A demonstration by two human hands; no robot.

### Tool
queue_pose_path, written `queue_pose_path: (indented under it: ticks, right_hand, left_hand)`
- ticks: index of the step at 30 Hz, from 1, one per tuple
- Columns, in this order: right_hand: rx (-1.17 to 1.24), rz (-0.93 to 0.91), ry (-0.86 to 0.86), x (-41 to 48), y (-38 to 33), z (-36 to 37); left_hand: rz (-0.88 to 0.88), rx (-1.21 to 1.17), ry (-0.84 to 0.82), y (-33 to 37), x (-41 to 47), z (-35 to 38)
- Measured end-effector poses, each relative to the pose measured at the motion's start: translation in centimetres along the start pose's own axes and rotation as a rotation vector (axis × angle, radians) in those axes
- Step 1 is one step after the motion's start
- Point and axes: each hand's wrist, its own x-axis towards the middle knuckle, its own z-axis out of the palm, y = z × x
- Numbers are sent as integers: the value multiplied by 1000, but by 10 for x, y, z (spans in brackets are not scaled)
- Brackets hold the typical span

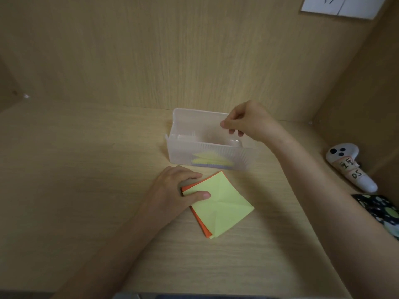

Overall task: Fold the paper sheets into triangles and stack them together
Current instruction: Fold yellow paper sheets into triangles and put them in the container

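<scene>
Wood surface: pale grain desk with a back wall of the same wood; everything below is placed relative to the clear plastic box.
Clear plastic box: translucent, open-topped, standing against the back wall near the middle of the desk.
Folded triangles: a small pile of folded paper lies flat on the box floor, seen through the ribbed front wall — yellow on top, with what may be a purple piece beneath, though the plastic blurs it.
Paper sheets: a stack of square sheets lies on the desk just in front of the box, turned like a diamond; the top sheet is light yellow with crease lines crossing it, and orange edges peek out on its left side.
Left hand: the left hand rests on the left corner of the stack, thumb pressed flat on the yellow sheet, fingers curled along the upper-left edge — holding the stack down.
Right hand: the right hand hovers above the box's right end, fingertips drawn together and pointing down; I cannot tell whether anything is pinched between them.
White controller: a white controller with handwritten labels lies well to the right of the box.
Patterned cloth: dark spotted fabric sits in front of the controller at the right edge.
</scene>
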Motion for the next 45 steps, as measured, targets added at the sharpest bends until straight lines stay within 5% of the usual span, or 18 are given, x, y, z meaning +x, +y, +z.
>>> queue_pose_path:
  ticks: [5, 12, 25, 29, 36, 42, 45]
  right_hand:
    - [164, 4, 1, -74, 14, 17]
    - [-135, 139, -99, -101, 48, 61]
    - [-164, 43, 128, -109, 50, 72]
    - [6, -8, 173, -106, 50, 69]
    - [503, 25, 16, -102, 33, 48]
    - [575, 11, 21, -102, 31, 51]
    - [408, -207, 170, -104, 36, 49]
  left_hand:
    - [31, 29, 2, -5, 1, 3]
    - [28, 16, -39, 0, 2, 1]
    - [86, -48, 65, 1, -1, -1]
    - [124, -160, 141, 6, -3, -5]
    - [-58, -592, 214, 27, -6, -17]
    - [-142, -612, 102, 37, -1, -21]
    - [-199, -680, 47, 36, 0, -24]
